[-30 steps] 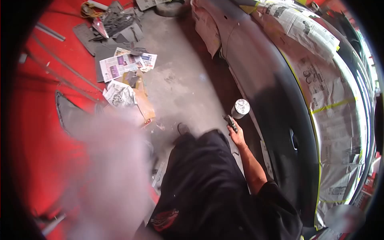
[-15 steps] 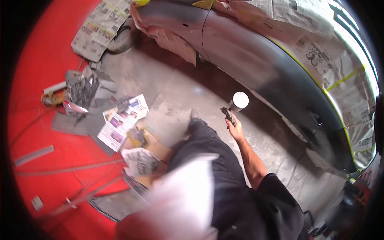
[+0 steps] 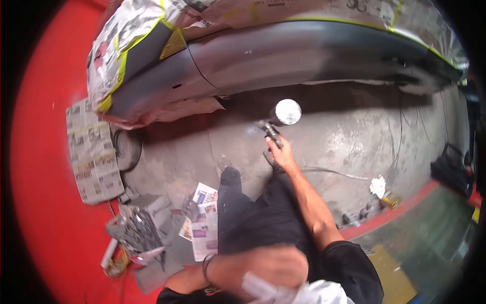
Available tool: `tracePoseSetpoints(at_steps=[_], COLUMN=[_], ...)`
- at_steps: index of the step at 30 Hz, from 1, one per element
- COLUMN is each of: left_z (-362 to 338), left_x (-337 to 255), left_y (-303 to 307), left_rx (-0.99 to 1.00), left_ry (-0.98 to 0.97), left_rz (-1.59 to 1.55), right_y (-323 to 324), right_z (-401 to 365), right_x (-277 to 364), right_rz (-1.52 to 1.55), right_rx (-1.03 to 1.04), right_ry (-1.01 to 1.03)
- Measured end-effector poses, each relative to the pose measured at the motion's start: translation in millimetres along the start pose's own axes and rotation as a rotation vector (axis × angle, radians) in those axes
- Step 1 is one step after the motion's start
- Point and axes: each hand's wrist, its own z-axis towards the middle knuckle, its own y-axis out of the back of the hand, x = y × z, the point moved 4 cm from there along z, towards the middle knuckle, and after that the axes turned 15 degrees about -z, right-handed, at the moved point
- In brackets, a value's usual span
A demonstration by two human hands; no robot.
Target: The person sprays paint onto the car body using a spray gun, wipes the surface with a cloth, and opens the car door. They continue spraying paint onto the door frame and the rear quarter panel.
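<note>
My right hand grips a spray gun with a round, white-topped cup. It is held out in front of me, over the floor and short of the car's side. The car's body panel has a patchy grey and dark finish, with newspaper and yellow tape along its upper edge. My left hand is close to my body, blurred by motion, with a dark band at the wrist. Its fingers look curled around a crumpled white cloth or paper below it.
Newspaper sheets lean by a tire at left. A box of scraps and printed leaflets lie on the floor. A hose runs right, toward a white crumpled wad. A black bag-like object sits far right.
My view has turned toward the right, and the car now runs across the top. The white cloth or paper has dropped lower, and my left hand and forearm have come into sight. The spray gun stays gripped.
</note>
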Motion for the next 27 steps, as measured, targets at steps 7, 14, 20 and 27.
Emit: tracePoseSetpoints(at_steps=[7, 14, 20, 27], left_z=[-186, -320, -334, -328], left_x=[204, 444, 575, 676], left_y=[186, 378, 474, 513], left_rx=[-0.212, -0.053, 0.051, 0.491], left_ry=[0.770, 0.923, 0.804, 1.229], left_rz=[0.419, 1.027, 1.110, 1.136], right_y=[-28, -43, -63, -124], right_z=[57, 116, 162, 134], right_x=[-89, -162, -212, -212], right_rz=[0.099, 0.081, 0.191, 0.165], right_rx=[-0.418, -0.533, -0.964, -0.585], right_ry=[-0.136, -0.085, 0.063, 0.214])
